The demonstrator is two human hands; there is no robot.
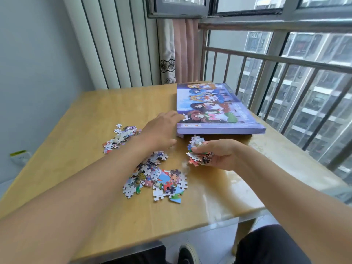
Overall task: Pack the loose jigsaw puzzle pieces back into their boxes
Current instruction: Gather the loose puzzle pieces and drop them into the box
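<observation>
Now a fistful of pieces sits just short of the box's near edge, with the gap under the lid straight ahead.

Nearest, loose pieces (158, 180) lie scattered on the counter (76, 130), below and left of the right hand (219, 156); a smaller heap (120, 138) lies left of the left forearm. The right fingers (200, 149) are curled round a clump (198, 154) of pieces, held just off the counter. Beyond them, touching distance ahead, the brown tray (228, 137) shows under the purple lid (215, 109), whose long axis runs away from the person. The left hand (162, 130), the nearer to the lid's corner, lies flat with fingers (174, 114) straight, their tips touching that corner beside a stray piece (185, 117). Lifting there would likely open the way for the clump.
</observation>
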